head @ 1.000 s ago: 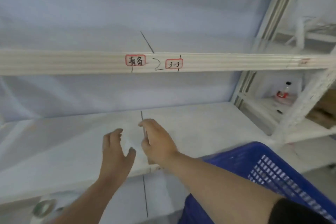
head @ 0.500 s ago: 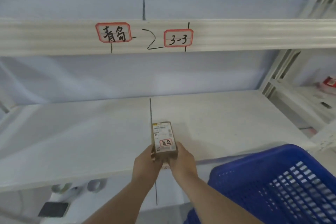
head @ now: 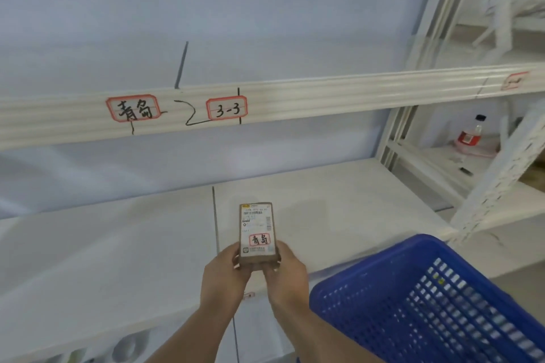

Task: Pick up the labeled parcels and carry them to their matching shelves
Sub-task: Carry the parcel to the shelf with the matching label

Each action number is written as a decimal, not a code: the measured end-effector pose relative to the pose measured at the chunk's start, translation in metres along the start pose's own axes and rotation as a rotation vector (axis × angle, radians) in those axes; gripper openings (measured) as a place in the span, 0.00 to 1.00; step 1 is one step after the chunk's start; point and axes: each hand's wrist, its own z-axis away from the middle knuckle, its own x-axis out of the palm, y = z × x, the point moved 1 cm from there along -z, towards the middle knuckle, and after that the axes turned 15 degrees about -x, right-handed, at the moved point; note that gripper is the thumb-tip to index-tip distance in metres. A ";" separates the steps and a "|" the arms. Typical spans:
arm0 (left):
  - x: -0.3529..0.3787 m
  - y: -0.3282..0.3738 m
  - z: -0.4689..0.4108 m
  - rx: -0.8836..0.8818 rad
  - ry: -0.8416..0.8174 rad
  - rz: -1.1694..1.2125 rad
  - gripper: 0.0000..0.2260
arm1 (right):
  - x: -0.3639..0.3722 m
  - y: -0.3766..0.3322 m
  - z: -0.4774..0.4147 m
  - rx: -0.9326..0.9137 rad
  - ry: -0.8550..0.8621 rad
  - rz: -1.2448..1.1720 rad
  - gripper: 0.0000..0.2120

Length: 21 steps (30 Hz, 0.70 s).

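A small brown cardboard parcel with a white shipping label and a red-framed handwritten tag is held flat over the front of the white shelf board. My left hand grips its near left corner and my right hand grips its near right corner. On the beam above, a red-framed tag carries the same handwritten characters as the parcel's tag. Beside it is a tag reading 3-3. A black line divides the shelf board just left of the parcel.
A blue perforated plastic basket fills the lower right, close to my right forearm. A white upright post stands at right. The neighbouring shelf holds a bottle with a red label. Tape rolls lie on the level below.
One second ago both hands were apart and empty over the shelf edge. They now hold the parcel together. Since half a second ago only the view has shifted.
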 end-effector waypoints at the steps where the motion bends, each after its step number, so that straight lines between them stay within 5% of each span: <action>1: 0.001 0.007 0.003 0.016 -0.008 0.020 0.16 | -0.007 -0.003 0.000 0.008 0.034 -0.028 0.14; 8: 0.015 0.057 0.035 0.127 -0.012 0.144 0.26 | -0.049 -0.027 0.011 -0.015 0.274 -0.079 0.14; 14: 0.022 0.090 0.075 0.254 -0.036 0.159 0.28 | -0.075 -0.052 0.028 -0.004 0.494 -0.192 0.26; 21: -0.003 0.129 0.137 0.501 0.065 0.261 0.28 | -0.101 -0.110 0.051 -0.267 0.570 -0.138 0.35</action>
